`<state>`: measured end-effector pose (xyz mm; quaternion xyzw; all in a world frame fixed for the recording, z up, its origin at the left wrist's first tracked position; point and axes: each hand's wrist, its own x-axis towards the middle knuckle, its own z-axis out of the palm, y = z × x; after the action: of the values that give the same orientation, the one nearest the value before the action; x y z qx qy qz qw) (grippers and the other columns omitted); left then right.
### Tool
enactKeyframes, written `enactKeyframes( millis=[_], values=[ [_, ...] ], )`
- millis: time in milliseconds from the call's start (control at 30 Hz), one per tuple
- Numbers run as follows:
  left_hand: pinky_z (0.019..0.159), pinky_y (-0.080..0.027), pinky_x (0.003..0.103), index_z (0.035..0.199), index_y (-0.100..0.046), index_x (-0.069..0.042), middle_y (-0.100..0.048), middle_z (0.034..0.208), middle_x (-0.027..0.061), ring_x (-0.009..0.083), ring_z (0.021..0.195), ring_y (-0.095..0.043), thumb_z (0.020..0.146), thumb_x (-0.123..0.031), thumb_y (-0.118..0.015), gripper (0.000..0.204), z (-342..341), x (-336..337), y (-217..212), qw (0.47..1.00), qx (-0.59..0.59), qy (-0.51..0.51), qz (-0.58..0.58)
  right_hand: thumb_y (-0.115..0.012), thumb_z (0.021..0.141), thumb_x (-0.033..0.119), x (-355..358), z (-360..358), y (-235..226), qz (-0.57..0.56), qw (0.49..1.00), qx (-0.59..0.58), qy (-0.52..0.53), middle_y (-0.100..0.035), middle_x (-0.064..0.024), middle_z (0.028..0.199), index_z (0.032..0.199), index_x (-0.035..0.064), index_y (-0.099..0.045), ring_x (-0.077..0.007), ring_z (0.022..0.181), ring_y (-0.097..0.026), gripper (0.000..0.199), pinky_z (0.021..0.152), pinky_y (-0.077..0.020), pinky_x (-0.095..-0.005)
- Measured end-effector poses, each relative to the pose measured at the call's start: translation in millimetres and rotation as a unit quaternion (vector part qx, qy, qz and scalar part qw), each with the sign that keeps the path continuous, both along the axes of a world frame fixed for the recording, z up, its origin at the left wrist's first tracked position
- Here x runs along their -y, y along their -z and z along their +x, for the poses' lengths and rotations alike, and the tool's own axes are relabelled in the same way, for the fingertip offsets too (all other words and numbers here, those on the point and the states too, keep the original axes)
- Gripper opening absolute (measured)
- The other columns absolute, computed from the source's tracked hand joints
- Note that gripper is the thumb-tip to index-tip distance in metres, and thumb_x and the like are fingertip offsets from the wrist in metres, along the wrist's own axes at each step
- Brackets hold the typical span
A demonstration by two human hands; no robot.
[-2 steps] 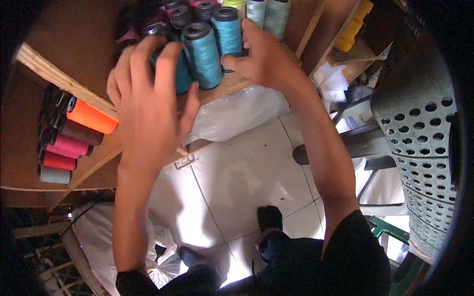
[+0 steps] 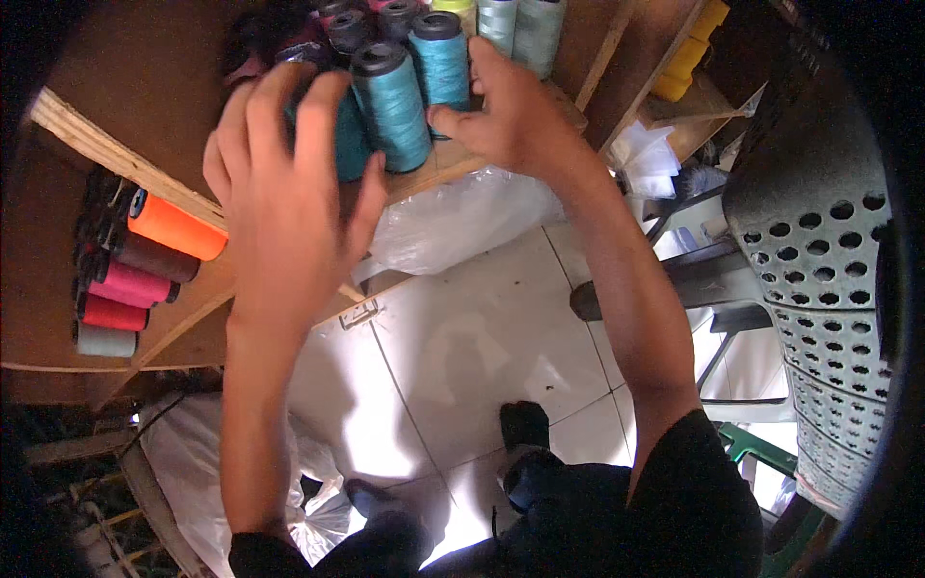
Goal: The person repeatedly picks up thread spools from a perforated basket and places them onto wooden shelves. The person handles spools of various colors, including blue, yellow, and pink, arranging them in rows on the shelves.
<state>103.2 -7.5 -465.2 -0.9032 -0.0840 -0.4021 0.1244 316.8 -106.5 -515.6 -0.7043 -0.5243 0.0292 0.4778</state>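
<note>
My left hand point(image 2: 279, 197) reaches over the shelf with its fingers apart and bent, around the near side of a dark teal thread spool point(image 2: 353, 140). The hand covers much of that spool; whether the fingertips press on it is hidden. Beside it stands a turquoise thread spool point(image 2: 393, 111) with a black top, upright near the shelf edge. My right hand point(image 2: 515, 116) is at the right of a bright blue thread spool point(image 2: 441, 67). Its thumb points toward that spool's base, and its index finger is raised, with a gap between them.
Pale green-grey spools point(image 2: 538, 39) and dark-topped ones stand behind. On the left, an orange spool point(image 2: 178, 226) lies above pink, red and grey ones. A clear plastic bag point(image 2: 462, 222) hangs under the shelf edge. A perforated grey chair back point(image 2: 819, 289) stands at the right.
The whole view shifts very slightly. My left hand moves a little left and up over the dark teal spool; my right hand stays beside the bright blue one.
</note>
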Motion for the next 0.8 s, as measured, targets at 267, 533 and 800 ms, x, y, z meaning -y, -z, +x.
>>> enactKeyframes(
  millis=[267, 533, 800],
  values=[
    [0.107, -0.038, 0.052, 0.144, -0.044, -0.009, -0.045, 0.143, 0.0207, 0.0415, 0.132, -0.045, 0.077, -0.023, -0.081, 0.078, -2.0, -4.0, 0.0, 0.995, -0.033, -0.094, -0.02, -0.08, 0.08, 0.027, 50.9, 8.5, -35.4, -0.029, 0.964, 0.097, 0.245, -0.073, -0.0202, 0.11, 0.121, 0.0028, -0.061, -0.0358, 0.106, -0.071, 0.051, 0.092, -0.0543, -0.0447],
    [0.104, -0.038, 0.057, 0.145, -0.043, -0.008, -0.049, 0.138, 0.0187, 0.0406, 0.127, -0.048, 0.079, -0.034, -0.083, 0.082, 14.7, -2.2, -4.6, 0.991, -0.036, -0.12, -0.056, -0.087, 0.078, 0.034, 43.5, 16.3, -5.8, 0.01, 0.928, 0.121, 0.353, -0.071, -0.0246, 0.11, 0.119, -0.0028, -0.059, -0.0401, 0.103, -0.071, 0.062, 0.088, -0.0559, -0.0451],
    [0.108, -0.034, 0.061, 0.149, -0.038, -0.006, -0.048, 0.141, 0.017, 0.0383, 0.133, -0.044, 0.076, -0.022, -0.085, 0.088, 16.3, -0.9, -2.9, 0.987, -0.043, -0.129, -0.084, -0.087, 0.077, 0.031, 65.7, -29.8, -32.1, -0.065, 0.931, 0.196, 0.303, -0.069, -0.0222, 0.107, 0.117, -0.0026, -0.059, -0.0388, 0.097, -0.069, 0.059, 0.087, -0.0549, -0.0451]
  ],
)
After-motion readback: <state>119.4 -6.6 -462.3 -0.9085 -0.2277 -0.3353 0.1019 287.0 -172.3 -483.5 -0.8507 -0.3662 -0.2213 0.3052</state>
